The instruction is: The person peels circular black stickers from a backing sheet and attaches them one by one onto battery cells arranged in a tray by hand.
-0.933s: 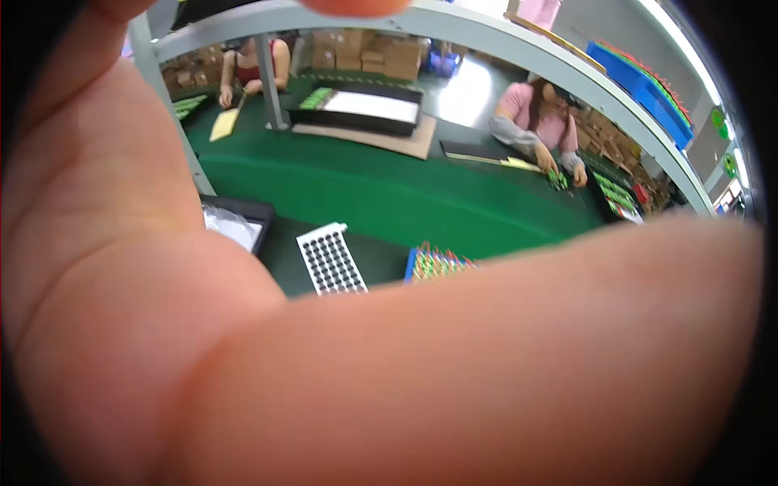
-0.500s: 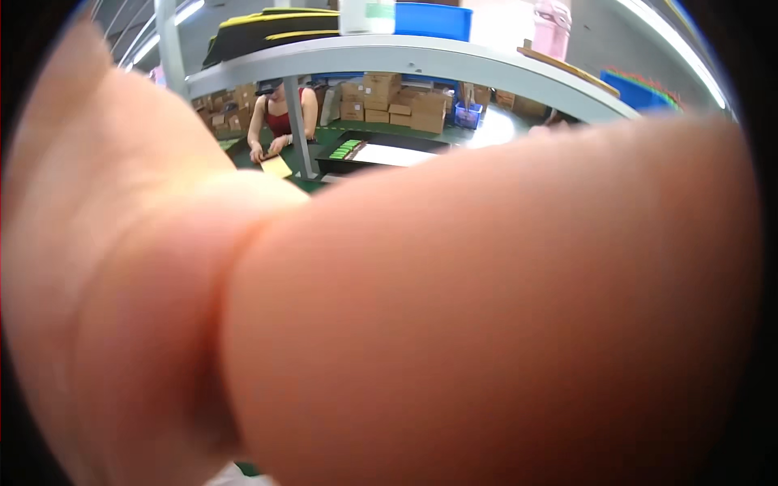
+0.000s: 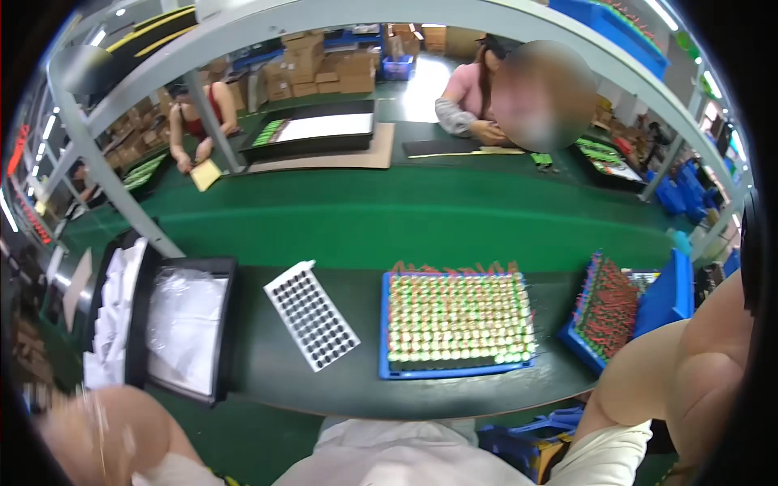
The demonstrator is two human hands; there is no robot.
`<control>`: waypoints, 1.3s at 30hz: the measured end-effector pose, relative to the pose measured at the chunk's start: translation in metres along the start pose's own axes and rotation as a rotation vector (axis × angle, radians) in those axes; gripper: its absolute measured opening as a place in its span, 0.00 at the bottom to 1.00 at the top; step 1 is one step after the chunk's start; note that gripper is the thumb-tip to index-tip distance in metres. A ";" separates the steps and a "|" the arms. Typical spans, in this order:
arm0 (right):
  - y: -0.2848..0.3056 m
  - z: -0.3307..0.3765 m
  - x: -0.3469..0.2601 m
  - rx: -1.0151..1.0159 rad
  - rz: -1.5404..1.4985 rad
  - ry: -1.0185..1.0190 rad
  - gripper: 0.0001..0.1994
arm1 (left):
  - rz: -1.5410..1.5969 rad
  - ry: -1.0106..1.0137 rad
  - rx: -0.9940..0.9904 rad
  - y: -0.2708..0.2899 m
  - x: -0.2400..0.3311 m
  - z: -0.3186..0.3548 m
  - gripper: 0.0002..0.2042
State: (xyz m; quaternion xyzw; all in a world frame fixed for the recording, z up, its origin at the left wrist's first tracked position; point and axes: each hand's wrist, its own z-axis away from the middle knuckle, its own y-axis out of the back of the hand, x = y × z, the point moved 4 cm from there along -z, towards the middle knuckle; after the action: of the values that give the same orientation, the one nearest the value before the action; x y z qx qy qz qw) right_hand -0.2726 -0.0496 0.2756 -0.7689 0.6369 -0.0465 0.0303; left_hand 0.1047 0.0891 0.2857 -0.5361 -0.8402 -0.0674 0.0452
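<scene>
My left arm (image 3: 134, 413) is bent at the lower left, its outer part smeared by motion, so I cannot make out the fingers. At the right edge my right arm (image 3: 697, 364) is bent and raised close to the camera, with its hand outside the picture. Neither arm touches anything I can see on the bench. In front of me lies a blue tray (image 3: 458, 375) packed with rows of small round, pale-topped pieces with green sides and red wires. Left of it is a white sheet (image 3: 312, 316) with rows of black round spots.
At the left stand black trays (image 3: 227, 324) holding white paper and clear plastic. A tilted blue bin (image 3: 600, 316) with red-wired pieces is near my right arm. A green belt (image 3: 389, 215) runs behind the bench under a grey metal frame (image 3: 340, 23). Two people work across it.
Bare skin close to the camera filled most of the view before. It has moved aside, to the left and right edges, and the view now takes in the bench and trays.
</scene>
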 end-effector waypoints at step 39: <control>-0.048 0.131 0.034 -0.329 -0.109 -0.311 0.06 | 0.061 0.435 0.390 -0.036 0.047 0.104 0.24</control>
State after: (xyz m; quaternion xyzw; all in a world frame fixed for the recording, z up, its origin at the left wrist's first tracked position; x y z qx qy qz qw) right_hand -0.2054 -0.0757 0.1513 -0.7946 0.5813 0.1752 -0.0002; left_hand 0.0515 0.1332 0.1876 -0.5154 -0.7913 -0.0168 0.3285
